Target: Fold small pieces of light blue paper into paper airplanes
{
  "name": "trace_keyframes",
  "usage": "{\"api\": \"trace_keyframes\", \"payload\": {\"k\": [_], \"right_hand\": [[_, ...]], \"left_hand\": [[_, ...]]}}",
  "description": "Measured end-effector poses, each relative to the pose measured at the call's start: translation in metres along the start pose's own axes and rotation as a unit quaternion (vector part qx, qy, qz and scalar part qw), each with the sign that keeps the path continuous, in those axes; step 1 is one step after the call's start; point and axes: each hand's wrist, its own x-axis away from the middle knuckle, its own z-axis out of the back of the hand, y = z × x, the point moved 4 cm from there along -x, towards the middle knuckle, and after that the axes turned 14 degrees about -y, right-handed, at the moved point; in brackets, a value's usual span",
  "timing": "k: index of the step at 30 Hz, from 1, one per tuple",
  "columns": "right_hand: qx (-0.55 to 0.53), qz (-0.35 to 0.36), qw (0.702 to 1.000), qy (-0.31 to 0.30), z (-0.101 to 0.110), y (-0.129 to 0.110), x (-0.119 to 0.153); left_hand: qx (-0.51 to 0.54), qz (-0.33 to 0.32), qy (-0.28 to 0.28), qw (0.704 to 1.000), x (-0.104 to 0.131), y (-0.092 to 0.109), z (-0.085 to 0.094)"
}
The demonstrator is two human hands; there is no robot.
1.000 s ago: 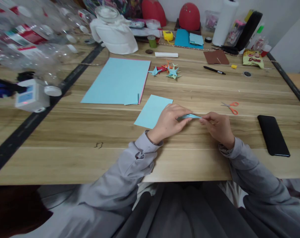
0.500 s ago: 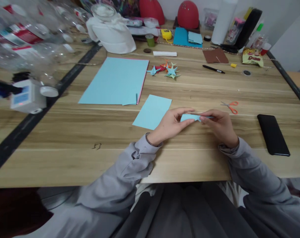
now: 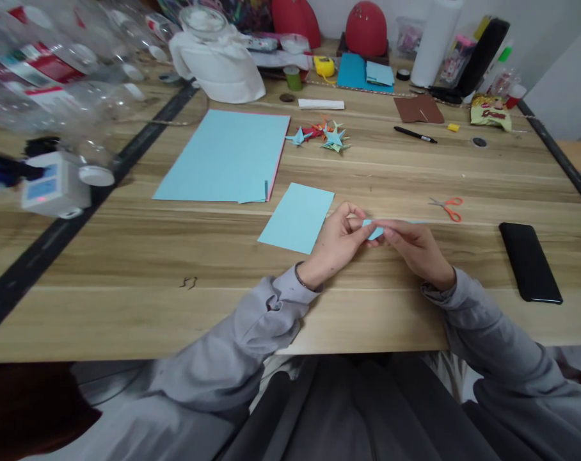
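at the far left, clear plastic bottles (image 3: 63,96) lie heaped, partly blurred, with a small white device (image 3: 55,186) in front of them. next along the wooden worktop (image 3: 141,256), a large blue sheet (image 3: 223,157) lies flat, a pink edge showing along its right side. to its right, nearer the person, is a smaller blue sheet (image 3: 295,218), also flat; behind that sits a cluster of folded paper shapes (image 3: 324,134). the left hand (image 3: 338,240) is just beside the smaller sheet, its grip clamped on the folded blue paper (image 3: 377,234), thumb on the near side. that paper sits between the two hands, mostly covered by fingers. the right hand (image 3: 415,250) has its grip pinched on the same paper, a thin blue tip showing past its knuckles. farther right lie orange-handled scissors (image 3: 448,208), then a black phone (image 3: 530,262).
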Motion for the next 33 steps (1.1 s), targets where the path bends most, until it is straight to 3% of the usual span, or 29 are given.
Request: {"api": "trace_keyframes", "payload": {"k": [2,10,16,24,33], "right_hand": [[0.001,-0.006,1.000,-0.006,-0.002,0.002,0.000],[-0.093,-0.035,0.989,0.113,0.014,0.008,0.002],[-0.165,-0.059,0.981,0.089,0.013,0.011,0.002],[-0.183,-0.074,0.977,0.085,0.012,0.011,0.001],[-0.183,-0.072,0.977,0.082,0.011,0.012,0.001]], "left_hand": [[0.000,-0.001,-0.021,1.000,0.001,0.001,-0.003],[-0.063,-0.046,-0.093,0.993,0.003,0.012,-0.003],[-0.117,-0.058,-0.065,0.989,0.004,0.011,-0.002],[-0.140,-0.059,-0.057,0.987,0.006,0.012,-0.003],[-0.222,-0.105,-0.057,0.968,0.005,0.015,-0.003]]}}
